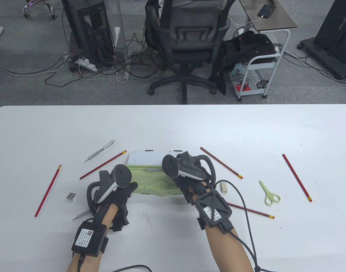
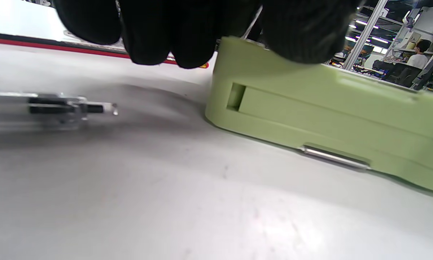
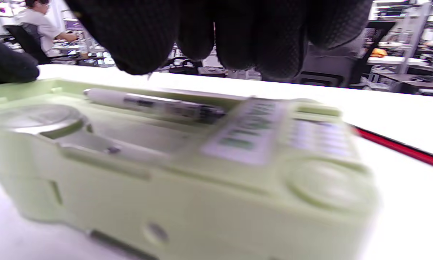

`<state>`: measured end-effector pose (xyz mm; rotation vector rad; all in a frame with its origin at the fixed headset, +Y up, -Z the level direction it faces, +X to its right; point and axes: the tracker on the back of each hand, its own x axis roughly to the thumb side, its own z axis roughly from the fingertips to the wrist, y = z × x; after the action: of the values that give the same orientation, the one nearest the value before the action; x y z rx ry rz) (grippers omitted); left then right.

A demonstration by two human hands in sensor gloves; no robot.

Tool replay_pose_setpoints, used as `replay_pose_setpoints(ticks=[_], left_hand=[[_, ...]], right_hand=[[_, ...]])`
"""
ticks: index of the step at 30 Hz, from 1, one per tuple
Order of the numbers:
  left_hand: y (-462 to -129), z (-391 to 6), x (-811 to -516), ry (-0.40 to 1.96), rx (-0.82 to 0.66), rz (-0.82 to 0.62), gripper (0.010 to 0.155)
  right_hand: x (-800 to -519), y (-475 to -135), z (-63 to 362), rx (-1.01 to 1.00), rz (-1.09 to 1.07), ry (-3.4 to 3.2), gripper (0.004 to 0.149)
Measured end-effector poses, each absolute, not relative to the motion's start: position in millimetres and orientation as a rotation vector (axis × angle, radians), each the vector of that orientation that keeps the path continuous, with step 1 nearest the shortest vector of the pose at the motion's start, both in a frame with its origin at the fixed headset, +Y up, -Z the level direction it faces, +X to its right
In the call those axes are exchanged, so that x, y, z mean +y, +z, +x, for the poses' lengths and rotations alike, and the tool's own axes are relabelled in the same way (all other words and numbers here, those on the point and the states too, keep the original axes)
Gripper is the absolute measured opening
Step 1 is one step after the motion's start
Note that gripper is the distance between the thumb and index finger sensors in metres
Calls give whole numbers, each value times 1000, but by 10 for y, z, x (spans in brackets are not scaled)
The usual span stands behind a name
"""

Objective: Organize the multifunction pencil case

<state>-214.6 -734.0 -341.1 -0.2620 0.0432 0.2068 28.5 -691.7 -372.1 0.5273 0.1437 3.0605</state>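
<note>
Green pencil case (image 1: 150, 184) lies mid-table near the front edge, a pen (image 3: 155, 104) inside it. Left hand (image 1: 116, 192) touches its left end, right hand (image 1: 190, 181) hovers over its right end; cannot tell whether either grips. Red pencils (image 1: 103, 165), scissors (image 1: 269, 194) and eraser (image 1: 223, 187) lie scattered around.

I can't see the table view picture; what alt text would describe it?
Two gloved hands, the left hand and right hand, rest at either end of a green pencil case on a white table. Red pencils, a pen, scissors, an eraser and a sharpener lie scattered around.
</note>
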Motion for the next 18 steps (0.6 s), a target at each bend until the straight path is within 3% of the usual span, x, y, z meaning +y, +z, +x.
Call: replay_pose_setpoints(ticks=[8, 18], left_hand=[[-3400, -2132, -7356, 217, 38, -280, 76], [-3420, -2128, -7345, 227, 37, -303, 75]], right_hand=[[-7096, -3340, 777, 140, 194, 2650, 78], [-7272, -3465, 759, 154, 200, 2695, 83]])
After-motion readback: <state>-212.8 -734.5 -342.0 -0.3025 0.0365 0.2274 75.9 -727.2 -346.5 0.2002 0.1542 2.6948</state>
